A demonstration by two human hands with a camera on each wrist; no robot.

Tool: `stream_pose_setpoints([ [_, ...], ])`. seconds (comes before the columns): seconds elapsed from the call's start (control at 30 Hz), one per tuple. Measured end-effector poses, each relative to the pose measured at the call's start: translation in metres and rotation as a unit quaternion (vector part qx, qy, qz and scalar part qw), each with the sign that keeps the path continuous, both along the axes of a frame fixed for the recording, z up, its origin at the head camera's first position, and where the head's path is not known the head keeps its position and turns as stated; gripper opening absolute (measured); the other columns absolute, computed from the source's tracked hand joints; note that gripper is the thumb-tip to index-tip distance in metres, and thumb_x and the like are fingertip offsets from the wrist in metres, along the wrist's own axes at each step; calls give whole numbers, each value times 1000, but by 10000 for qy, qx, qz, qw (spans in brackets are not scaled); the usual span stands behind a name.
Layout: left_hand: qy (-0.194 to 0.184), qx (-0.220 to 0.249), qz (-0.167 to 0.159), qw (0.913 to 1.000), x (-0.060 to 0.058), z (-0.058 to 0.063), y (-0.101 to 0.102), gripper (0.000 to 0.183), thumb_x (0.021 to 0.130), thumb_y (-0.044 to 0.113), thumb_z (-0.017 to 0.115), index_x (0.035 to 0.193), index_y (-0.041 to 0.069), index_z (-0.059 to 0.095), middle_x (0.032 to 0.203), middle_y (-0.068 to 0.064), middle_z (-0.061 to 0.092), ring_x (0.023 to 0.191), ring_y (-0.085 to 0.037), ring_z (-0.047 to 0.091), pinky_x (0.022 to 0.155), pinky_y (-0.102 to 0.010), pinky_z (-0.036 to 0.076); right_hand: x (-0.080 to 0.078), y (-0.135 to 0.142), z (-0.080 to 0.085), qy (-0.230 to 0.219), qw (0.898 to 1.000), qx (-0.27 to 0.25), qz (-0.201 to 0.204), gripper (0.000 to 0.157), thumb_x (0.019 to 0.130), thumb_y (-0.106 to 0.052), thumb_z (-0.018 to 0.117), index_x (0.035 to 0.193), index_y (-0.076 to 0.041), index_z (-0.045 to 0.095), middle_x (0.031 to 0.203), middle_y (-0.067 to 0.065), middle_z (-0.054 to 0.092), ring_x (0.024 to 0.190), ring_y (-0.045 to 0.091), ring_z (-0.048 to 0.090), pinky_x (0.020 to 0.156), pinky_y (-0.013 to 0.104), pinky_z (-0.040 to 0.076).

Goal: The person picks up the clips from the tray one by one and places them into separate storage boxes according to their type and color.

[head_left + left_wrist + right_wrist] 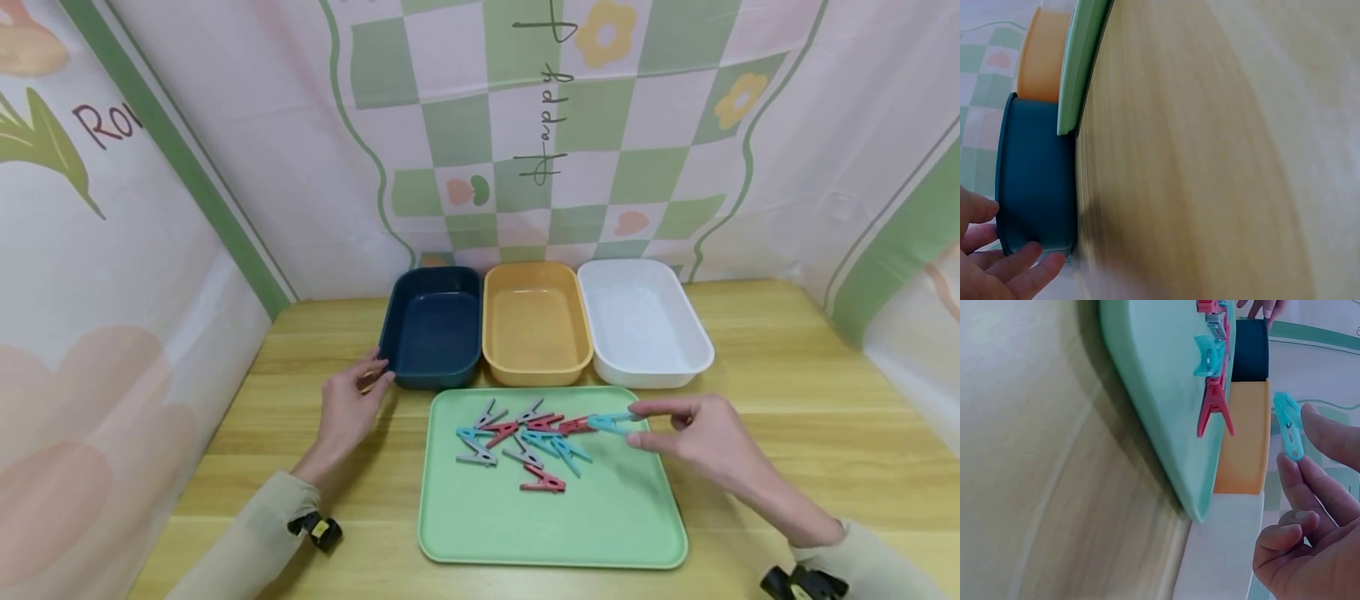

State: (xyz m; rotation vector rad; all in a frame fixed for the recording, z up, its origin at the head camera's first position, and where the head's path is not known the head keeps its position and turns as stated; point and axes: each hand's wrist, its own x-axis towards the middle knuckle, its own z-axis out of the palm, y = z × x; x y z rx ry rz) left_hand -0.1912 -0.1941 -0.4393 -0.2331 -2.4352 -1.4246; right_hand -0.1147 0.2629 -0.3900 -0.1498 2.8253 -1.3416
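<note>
The right hand (697, 433) has its thumb and fingertips clamped on the handle ends of a light-blue clothespin (609, 423), which is held up off the tray. Its long axis runs roughly sideways in the head view, the nose pointing left, away from the palm, and the two legs splaying back toward the pinch. The right wrist view shows it slim and slightly translucent, pierced by small holes.

Just beyond its nose, and lower, lies a red clothespin (576, 425). Further left of the grip spreads a loose cluster of glossy plastic pegs: other reds, greys such as the grey clothespin (477, 453), and more blues, their axes turned every way. Under them sits a pale green tray (555, 533), smooth and matte, with rounded corners and a low raised rim.

Ahead of the grip stand three deep rounded-rectangular bins side by side: the white bin (645, 325) nearest, the yellow bin (536, 329) next, the dark blue bin (437, 333) farthest left. At the dark blue bin's near left corner the left hand (352, 404) rests its fingertips, fingers apart. All stand on a wood-grained table (360, 533); behind hangs a creased, checked cloth (517, 125).
</note>
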Motion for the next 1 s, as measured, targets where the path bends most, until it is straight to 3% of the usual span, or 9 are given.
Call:
stream_pose_setpoints([
  [0.1, -36, 23, 4, 10000, 0, 0, 0, 26, 100, 1, 71, 124, -9, 72, 148, -20, 58, 117, -35, 70, 89, -34, 61, -1, -2, 3, -5, 10000, -18, -30, 44, 79, -27, 94, 115, -6, 81, 61, -4, 38, 55, 12, 37, 41, 25, 33],
  [0.57, -63, -23, 35, 10000, -1, 1, -1, 26, 100, 1, 71, 124, -9, 72, 148, -20, 58, 118, -34, 70, 89, -33, 61, -10, -12, 19, -23, 10000, -14, -81, 46, 82, -33, 93, 117, -6, 81, 67, 2, 45, 65, 16, 42, 49, 27, 33],
  [0.77, -149, -39, 34, 9999, 0, 3, 0, 26, 100, 2, 71, 124, -8, 72, 149, -19, 57, 118, -34, 69, 90, -33, 61, -19, -18, 26, 14, 9999, -131, -82, 46, 81, -32, 93, 116, -5, 81, 65, 1, 46, 61, 15, 40, 47, 27, 33],
  [0.87, -174, -61, 18, 9998, 0, 4, 0, 26, 100, 2, 71, 125, -8, 71, 150, -19, 57, 118, -33, 70, 90, -33, 61, -25, -20, 30, 65, 9999, -128, -34, 45, 83, -32, 93, 116, -5, 81, 72, -1, 63, 61, 14, 40, 48, 27, 33],
  [1.0, -118, -74, 10, 9999, 0, 5, 0, 26, 100, 1, 72, 124, -8, 72, 149, -20, 57, 117, -33, 70, 90, -33, 61, -33, -24, 35, 208, 9998, -47, 18, 42, 84, -35, 91, 114, -7, 82, 66, -4, 59, 59, 14, 39, 46, 27, 32],
])
